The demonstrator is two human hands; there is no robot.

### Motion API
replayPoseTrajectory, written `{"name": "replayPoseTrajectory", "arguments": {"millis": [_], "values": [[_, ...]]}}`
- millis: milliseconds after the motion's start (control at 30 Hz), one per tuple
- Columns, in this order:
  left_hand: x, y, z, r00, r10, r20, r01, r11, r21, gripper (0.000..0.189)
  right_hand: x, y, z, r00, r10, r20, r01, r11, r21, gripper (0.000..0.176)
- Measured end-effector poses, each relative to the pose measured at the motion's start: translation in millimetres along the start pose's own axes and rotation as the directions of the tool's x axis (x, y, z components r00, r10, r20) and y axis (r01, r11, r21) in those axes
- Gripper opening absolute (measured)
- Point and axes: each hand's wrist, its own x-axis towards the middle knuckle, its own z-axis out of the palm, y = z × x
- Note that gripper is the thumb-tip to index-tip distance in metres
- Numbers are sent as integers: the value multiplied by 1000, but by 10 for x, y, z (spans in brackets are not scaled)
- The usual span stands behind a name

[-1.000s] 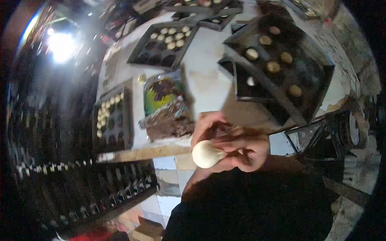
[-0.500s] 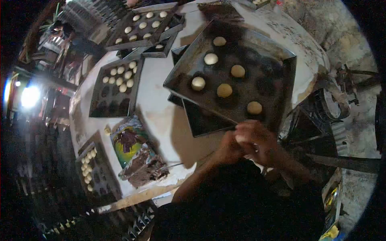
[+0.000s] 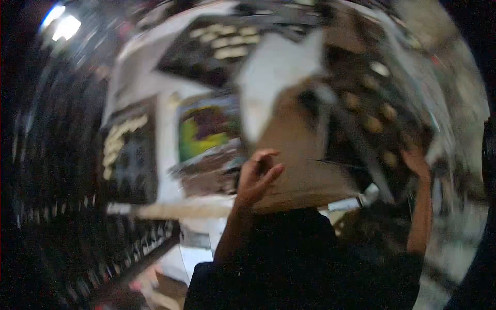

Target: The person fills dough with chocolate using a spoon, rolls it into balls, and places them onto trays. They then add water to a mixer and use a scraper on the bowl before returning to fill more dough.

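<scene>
My left hand is raised over the brown patch at the table's front, its thumb and curled fingers apart with nothing visible between them. At the right, my right hand reaches over the near side of a dark metal tray. Its fingers look stretched out, though motion blurs them. Several round dough balls lie spaced out in this tray, one paler than the others. To the left of my left hand lies a colourful plastic packet with a brown, crumpled front part.
A dark tray with rows of pale dough balls is at the back left. Another tray holding several pale pieces lies at the left edge of the white table. A bright lamp shines at upper left.
My hands, together before at the big tray's near corner, have parted: left toward the packet, right to the tray's right part. The view has swung left and is blurred.
</scene>
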Motion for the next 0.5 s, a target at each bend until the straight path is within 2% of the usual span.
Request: {"name": "replayPoseTrajectory", "arguments": {"millis": [33,67,100,133,200,233,267,300,367,400,433,500], "values": [[-92,-67,-309,992,61,-112,-47,991,123,21,130,184,356,841,-60,-538,117,990,73,55],[-222,-135,-700,971,120,-207,-66,966,250,19,-62,-165,-23,815,102,-570,-84,995,59,51],[-329,-307,-1202,903,206,-377,-96,953,288,17,-79,-263,-229,742,0,-670,65,995,72,51],[-420,-437,-1731,812,290,-506,-127,935,332,16,-255,-634,-414,666,41,-745,14,998,67,54],[-579,-261,-2951,612,443,-655,-118,871,477,23,-536,-678,-325,582,-96,-807,194,981,23,49],[-669,-221,-3587,508,301,-807,131,899,419,30,-556,-761,-325,525,-154,-837,261,965,-15,47],[-652,-87,-3972,310,315,-897,219,894,390,40,-500,-1019,-354,519,-147,-842,313,949,27,44],[-697,-233,-4639,264,306,-915,330,863,383,44,-558,-1354,-389,512,-139,-848,364,929,67,41],[-688,-710,-5876,328,148,-933,650,681,337,51,-725,-1992,-540,507,-265,-820,249,956,-154,35],[-616,-889,-6335,387,49,-921,755,556,347,55,-804,-2314,-618,501,-326,-802,192,945,-264,32],[-489,-871,-6544,468,-28,-883,811,410,417,57,-798,-2281,-496,563,-258,-785,208,964,-168,31],[-182,-979,-6834,488,111,-866,801,337,495,56,-906,-2560,-538,572,-241,-784,310,948,-66,30]]}}
